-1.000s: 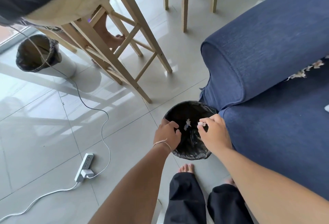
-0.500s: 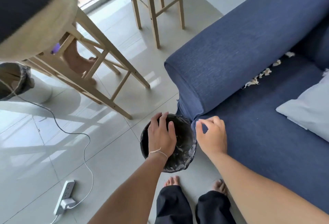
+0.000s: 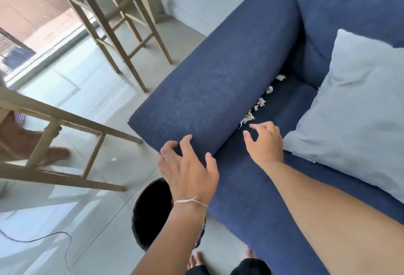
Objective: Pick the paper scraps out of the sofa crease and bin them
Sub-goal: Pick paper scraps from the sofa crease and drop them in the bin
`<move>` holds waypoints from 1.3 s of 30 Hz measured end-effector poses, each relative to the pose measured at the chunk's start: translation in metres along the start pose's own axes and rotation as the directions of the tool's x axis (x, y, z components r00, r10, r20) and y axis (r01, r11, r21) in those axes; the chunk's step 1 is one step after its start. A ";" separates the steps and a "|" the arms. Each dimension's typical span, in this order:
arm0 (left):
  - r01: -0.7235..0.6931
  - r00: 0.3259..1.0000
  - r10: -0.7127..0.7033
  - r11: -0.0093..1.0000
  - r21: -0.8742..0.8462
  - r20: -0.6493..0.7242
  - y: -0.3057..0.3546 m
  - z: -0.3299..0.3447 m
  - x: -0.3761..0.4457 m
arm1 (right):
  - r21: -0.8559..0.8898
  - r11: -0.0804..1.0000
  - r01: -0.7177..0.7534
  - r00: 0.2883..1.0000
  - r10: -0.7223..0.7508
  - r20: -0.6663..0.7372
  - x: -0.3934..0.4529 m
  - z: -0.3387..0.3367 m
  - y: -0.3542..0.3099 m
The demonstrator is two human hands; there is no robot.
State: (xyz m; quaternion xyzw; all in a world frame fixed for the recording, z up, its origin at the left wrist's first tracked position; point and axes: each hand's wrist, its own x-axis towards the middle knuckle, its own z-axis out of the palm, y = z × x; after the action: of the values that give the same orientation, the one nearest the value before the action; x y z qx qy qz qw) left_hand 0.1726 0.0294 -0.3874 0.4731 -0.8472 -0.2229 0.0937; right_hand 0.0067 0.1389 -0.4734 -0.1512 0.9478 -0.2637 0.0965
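Observation:
Several white paper scraps (image 3: pixel 259 103) lie in the crease between the blue sofa's armrest (image 3: pixel 209 91) and its seat cushion. My right hand (image 3: pixel 264 141) hovers over the seat just short of the nearest scrap, fingers spread, holding nothing. My left hand (image 3: pixel 190 165) rests with spread fingers on the front end of the armrest. A bin with a black liner (image 3: pixel 150 211) stands on the floor below my left forearm, partly hidden by it.
A light grey cushion (image 3: pixel 354 112) lies on the seat right of the crease. Wooden stools (image 3: pixel 113 23) stand on the tiled floor to the left, with another person's foot (image 3: pixel 54 154) under one. A small white scrap (image 3: pixel 113 159) lies on the floor. A cable (image 3: pixel 65 237) runs at lower left.
Both hands left the bin and rose to the sofa: the left now rests on the armrest end, the right reaches towards the crease. The scrap held a second ago is gone from my right hand.

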 end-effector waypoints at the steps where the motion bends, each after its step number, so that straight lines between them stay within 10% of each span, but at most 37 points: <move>1: 0.010 1.000 -0.010 1.000 0.016 0.008 0.006 0.000 -0.005 | -0.011 1.000 -0.009 1.000 0.009 0.006 0.009 0.001 0.005; 7: -0.294 0.947 0.311 0.939 -0.176 0.079 0.073 0.056 -0.041 | -0.021 0.998 -0.066 0.997 0.067 0.036 0.074 0.013 0.032; 12: 0.278 0.917 -0.153 0.908 -0.314 0.369 0.101 0.144 0.010 | -0.072 0.996 -0.044 0.998 0.040 -0.051 0.110 0.027 0.053; 29: 0.752 0.654 -0.713 0.577 -0.317 0.254 0.143 0.250 0.081 | 0.189 0.951 -0.243 0.945 0.277 -0.177 0.168 0.057 0.080; 39: 0.550 0.803 -0.526 0.473 -0.688 0.280 0.117 0.229 0.051 | 0.389 0.908 -0.154 0.948 0.247 -0.201 0.123 0.038 0.070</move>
State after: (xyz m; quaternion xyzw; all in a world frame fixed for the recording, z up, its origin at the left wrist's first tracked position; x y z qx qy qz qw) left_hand -0.0284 0.1060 -0.5374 0.6302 -0.4894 -0.5719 0.1905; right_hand -0.1149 0.1364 -0.5554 0.0026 0.8965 -0.4418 0.0316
